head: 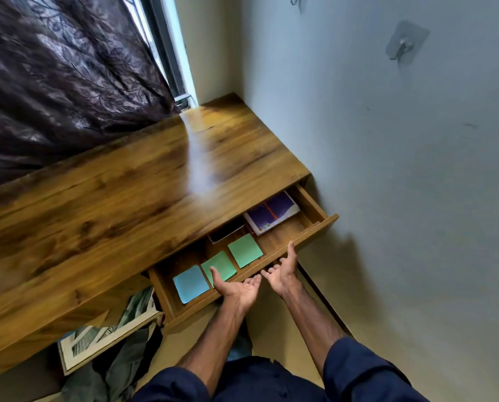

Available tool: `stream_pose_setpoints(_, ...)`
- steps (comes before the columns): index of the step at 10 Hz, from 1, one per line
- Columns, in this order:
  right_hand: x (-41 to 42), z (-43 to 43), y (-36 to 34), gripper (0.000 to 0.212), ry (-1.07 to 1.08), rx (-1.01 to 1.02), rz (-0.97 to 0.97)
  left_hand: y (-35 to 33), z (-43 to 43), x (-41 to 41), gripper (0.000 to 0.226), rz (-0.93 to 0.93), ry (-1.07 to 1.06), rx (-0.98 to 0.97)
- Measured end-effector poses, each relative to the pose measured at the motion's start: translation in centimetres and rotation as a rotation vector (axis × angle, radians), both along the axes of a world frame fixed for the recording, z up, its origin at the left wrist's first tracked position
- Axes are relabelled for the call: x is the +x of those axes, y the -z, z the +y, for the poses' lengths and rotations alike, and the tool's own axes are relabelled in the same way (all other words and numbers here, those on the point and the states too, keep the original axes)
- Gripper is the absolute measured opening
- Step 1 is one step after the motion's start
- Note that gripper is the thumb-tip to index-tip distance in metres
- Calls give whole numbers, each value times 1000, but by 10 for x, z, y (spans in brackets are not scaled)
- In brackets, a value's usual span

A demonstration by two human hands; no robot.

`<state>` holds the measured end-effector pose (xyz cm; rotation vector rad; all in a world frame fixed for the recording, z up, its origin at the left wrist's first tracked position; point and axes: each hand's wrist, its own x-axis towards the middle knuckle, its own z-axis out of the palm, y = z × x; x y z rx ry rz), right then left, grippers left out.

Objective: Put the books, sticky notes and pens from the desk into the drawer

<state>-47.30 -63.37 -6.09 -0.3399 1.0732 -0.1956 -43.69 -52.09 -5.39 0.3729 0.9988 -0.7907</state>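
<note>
While drawer (320,224) stands open, left hand (236,288) and right hand (283,274) hover palm-up, loosely open

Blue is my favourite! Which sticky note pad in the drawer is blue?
The leftmost pad is blue; the middle pad and right pad are green.

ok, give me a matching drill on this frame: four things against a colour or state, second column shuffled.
Things:
1. leftmost sticky pad
2. rightmost sticky pad
3. book
4. drawer

Colour or state:
a. purple cover
b. pulled open
c. blue
d. green

Pairs: 1-c, 2-d, 3-a, 4-b
</note>
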Motion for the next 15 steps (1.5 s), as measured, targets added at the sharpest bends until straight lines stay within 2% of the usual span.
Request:
stream_pose_setpoints(1,40,-2,-2,113,12,14,4,4,0,40,147,-20,18,-6)
stream_pose_setpoints(3,108,-7,-1,114,-2,-1,25,4,-4,101,158,-46,-12,-27)
stream_pose_setpoints(4,134,-11,4,118,-31,-15,14,3,-6,126,158,-42,-34,-32)
stream_pose_setpoints(6,172,-19,-1,114,-25,56,-40,-9,-19,170,145,-14,-54,-21)
stream_pose_setpoints(7,185,-25,3,125,-92,39,-27,-11,-29,181,138,19,-57,23)
stream_pose_setpoints(8,189,-36,9,138,-157,34,-19,-6,-39,189,139,50,-35,43)
stream_pose_setpoints(9,187,-44,8,141,-162,61,-14,0,-46,194,152,69,-10,65)
stream_pose_setpoints(11,186,-45,3,141,-189,43,-11,-3,-47,191,138,46,37,115)
stream_pose_setpoints(12,180,-42,-1,124,-270,-8,22,-10,-43,186,123,11,91,158)
stream_pose_setpoints(13,175,-43,-13,88,-466,-140,93,-15,-41,182,110,-49,156,194)
stream_pose_setpoints(14,172,-35,-35,60,-599,-348,204,-13,-39,176,86,-151,297,296)
stream_pose_setpoints(15,175,-28,-54,45,-665,-582,308,-19,-35,169,69,-194,382,400)
